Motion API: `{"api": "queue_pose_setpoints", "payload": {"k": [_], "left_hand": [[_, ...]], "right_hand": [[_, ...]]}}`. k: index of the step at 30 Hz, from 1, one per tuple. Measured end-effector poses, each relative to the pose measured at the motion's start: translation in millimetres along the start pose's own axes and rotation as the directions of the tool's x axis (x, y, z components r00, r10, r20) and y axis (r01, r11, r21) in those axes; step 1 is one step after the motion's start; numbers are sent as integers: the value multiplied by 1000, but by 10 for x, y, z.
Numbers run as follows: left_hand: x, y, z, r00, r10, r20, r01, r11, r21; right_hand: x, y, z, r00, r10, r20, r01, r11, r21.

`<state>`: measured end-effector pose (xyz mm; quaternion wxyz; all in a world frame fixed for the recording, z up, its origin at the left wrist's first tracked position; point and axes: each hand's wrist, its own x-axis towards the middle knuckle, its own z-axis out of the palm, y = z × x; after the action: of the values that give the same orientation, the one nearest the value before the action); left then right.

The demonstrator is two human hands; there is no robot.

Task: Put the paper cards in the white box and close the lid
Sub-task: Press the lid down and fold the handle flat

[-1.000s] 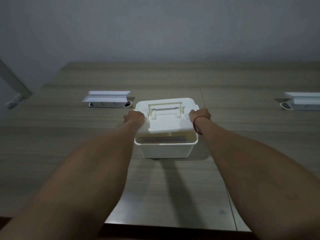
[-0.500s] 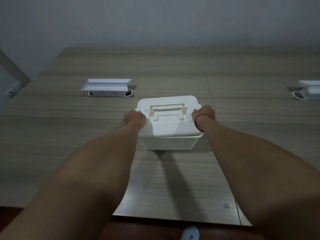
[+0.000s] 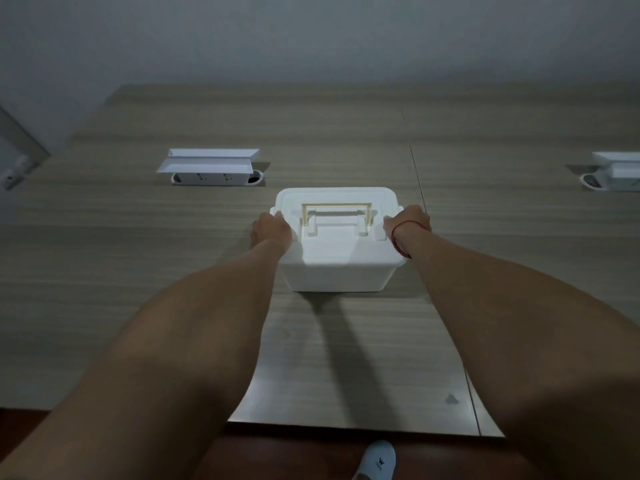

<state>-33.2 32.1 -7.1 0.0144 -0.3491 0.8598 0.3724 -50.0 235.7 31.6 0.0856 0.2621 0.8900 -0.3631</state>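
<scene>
The white box [image 3: 337, 277] stands on the wooden table [image 3: 138, 258] in the middle of the head view. Its white lid [image 3: 341, 251] with a cream handle [image 3: 337, 206] lies flat across the top, covering the opening. My left hand [image 3: 270, 230] presses on the lid's left edge. My right hand [image 3: 408, 221], a red string round its wrist, presses on the lid's right edge. The paper cards are hidden; none shows outside the box.
A white socket unit with its flap raised [image 3: 211, 166] sits in the table at the back left. A second one [image 3: 613, 171] is at the far right edge. The table's near edge [image 3: 346, 426] is below, with a white shoe [image 3: 377, 459] on the floor.
A second ago the lid was tilted with its front raised and cards showed inside. The lid has come down flat onto the box, with both hands staying on its sides.
</scene>
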Motion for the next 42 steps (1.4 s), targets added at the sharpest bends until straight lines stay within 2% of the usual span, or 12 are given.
{"api": "queue_pose_setpoints", "payload": {"k": [5, 12, 14, 17, 20, 22, 24, 26, 29, 32, 36, 42], "left_hand": [[70, -55, -1, 1000, 27, 9, -26, 998, -51], [112, -117, 57, 995, 45, 92, -29, 985, -169], [182, -137, 33, 987, 29, 159, 10, 970, -243], [242, -170, -1, 960, -104, 262, 189, 926, -326], [264, -197, 20, 958, -204, 200, 266, 893, -364], [276, -183, 28, 983, -170, 72, 184, 927, -325], [271, -185, 21, 993, -57, -104, 32, 975, -221], [212, -187, -2, 982, 17, -186, -45, 988, -145], [163, -233, 3, 994, 5, -105, -20, 989, -145], [142, -267, 54, 998, 32, -47, -41, 977, -211], [66, -248, 90, 986, 106, -131, -132, 970, -203], [8, -214, 65, 932, 270, -243, -289, 956, -46]], "right_hand": [[35, 52, 33, 999, 32, 7, -32, 998, 61], [14, 202, 169, 977, 163, 139, -204, 904, 375], [8, 214, 169, 971, 179, 158, -231, 873, 431], [22, 203, 149, 958, 215, 187, -280, 832, 479], [23, 226, 195, 957, 215, 193, -286, 797, 532], [20, 257, 245, 960, 228, 165, -281, 787, 549], [-4, 263, 266, 968, 238, 77, -245, 835, 494], [7, 248, 273, 973, 229, -22, -203, 898, 390], [69, 234, 261, 979, 197, -54, -169, 932, 322], [88, 248, 256, 983, 182, -23, -163, 924, 346], [80, 298, 282, 986, 169, -6, -155, 922, 355], [94, 227, 221, 992, 118, -49, -102, 961, 258]]}}
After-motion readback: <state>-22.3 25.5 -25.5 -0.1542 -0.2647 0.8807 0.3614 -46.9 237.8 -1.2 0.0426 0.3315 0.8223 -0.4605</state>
